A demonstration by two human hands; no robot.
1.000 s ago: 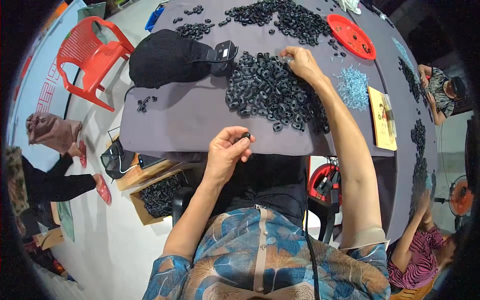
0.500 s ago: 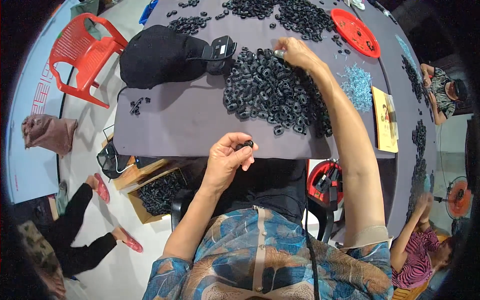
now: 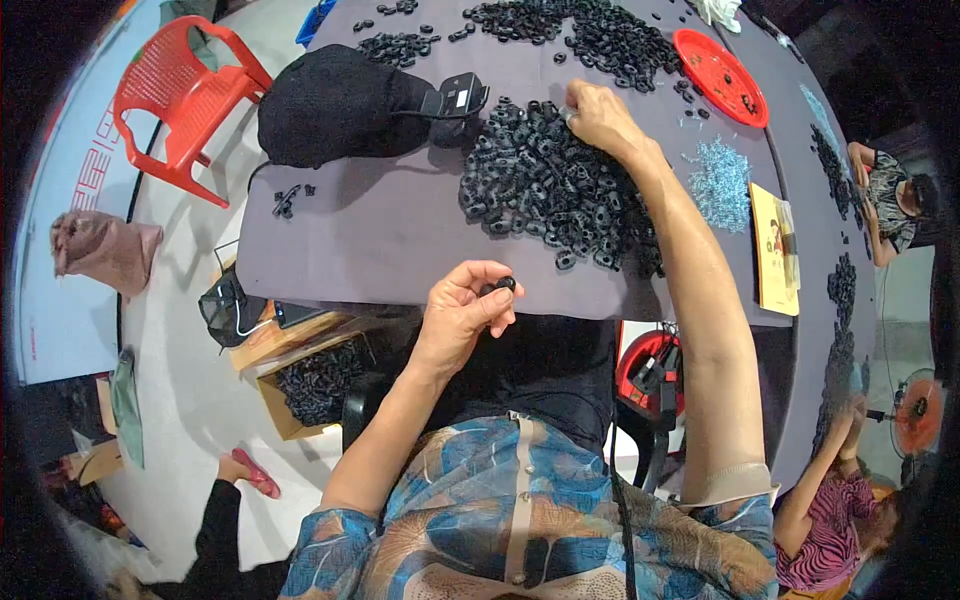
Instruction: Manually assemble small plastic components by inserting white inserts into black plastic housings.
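Black part (image 3: 506, 284) pinched by left fingers (image 3: 487, 308), right arm (image 3: 705, 270) outstretched, right fingers (image 3: 579, 94) curled, hold unclear

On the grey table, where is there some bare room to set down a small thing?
The widest bare patch of the grey table lies between the black cloth item, the large black pile and the near edge. A small scatter of black parts borders its left. Crowded: the large pile beside the right hand, and the far side's other black piles.

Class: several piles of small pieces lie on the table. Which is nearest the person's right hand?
The large black pile right of the black cap: the right hand is at its upper edge; others lie farther off.
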